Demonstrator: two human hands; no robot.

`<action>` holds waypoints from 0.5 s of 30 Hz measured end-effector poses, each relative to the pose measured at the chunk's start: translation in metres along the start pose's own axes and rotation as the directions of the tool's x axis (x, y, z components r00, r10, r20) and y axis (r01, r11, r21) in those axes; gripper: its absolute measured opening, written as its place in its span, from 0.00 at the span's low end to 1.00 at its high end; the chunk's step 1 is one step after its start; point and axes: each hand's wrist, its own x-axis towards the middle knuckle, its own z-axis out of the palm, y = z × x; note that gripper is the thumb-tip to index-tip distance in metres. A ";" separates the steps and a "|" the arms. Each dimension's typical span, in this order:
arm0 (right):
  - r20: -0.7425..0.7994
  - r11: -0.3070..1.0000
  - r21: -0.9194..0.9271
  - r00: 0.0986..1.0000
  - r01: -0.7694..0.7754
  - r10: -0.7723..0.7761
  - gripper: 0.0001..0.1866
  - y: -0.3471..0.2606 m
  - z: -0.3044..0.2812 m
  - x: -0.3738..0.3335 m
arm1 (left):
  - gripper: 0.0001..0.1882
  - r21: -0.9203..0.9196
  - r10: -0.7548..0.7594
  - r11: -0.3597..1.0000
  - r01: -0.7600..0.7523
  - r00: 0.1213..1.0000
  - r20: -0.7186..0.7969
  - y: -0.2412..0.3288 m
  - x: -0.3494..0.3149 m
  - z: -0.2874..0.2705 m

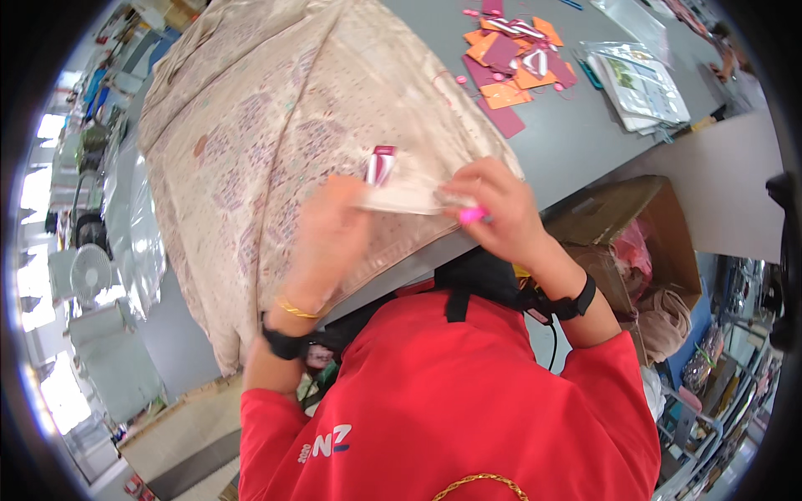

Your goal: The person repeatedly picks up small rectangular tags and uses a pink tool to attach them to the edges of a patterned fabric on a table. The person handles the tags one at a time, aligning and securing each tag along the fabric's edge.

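A beige patterned cloth (301, 108), dotted with small coloured motifs, lies spread over the table before me. My left hand (332, 219), smeared by motion, is at the left end of a pale strip of its edge. At the other end of this strip, my right hand (499, 209) has its fingers pinched together. A bright pink piece (474, 215) shows at those fingers; its kind is too blurred to tell. Between the hands, just above the pale strip, sits a small maroon and white label (382, 165).
On the grey table (568, 159), a pile of orange and maroon hang tags (514, 63) with pink bits lies at the far right. Beside it rests a stack of clear plastic bags (639, 88). An open cardboard box (660, 200) stands right of me. A fan (90, 269) is at left.
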 end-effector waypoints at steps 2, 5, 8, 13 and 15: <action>-0.071 0.978 -0.018 0.976 -0.209 0.207 0.11 0.021 -0.017 0.006 | 0.09 -0.449 -0.299 0.870 0.205 0.942 -0.150 -0.057 0.024 -0.061; -0.063 0.876 -0.177 0.893 -0.449 0.445 0.10 0.054 -0.042 0.015 | 0.12 -0.132 -0.186 0.980 0.149 0.919 -0.346 -0.142 0.045 -0.199; -0.021 0.843 -0.249 0.873 -0.477 0.488 0.12 0.058 -0.039 0.021 | 0.15 0.121 -0.206 0.934 0.335 0.785 -0.584 -0.212 0.057 -0.279; 0.167 0.880 -0.326 0.895 -0.346 0.414 0.16 0.017 -0.008 0.014 | 0.17 0.451 -0.016 0.858 0.248 0.889 -0.458 -0.173 0.024 -0.208; 0.217 0.857 -0.408 0.879 -0.314 0.425 0.18 0.000 0.002 0.010 | 0.11 0.367 -0.047 0.925 0.098 0.988 -0.145 -0.114 -0.001 -0.130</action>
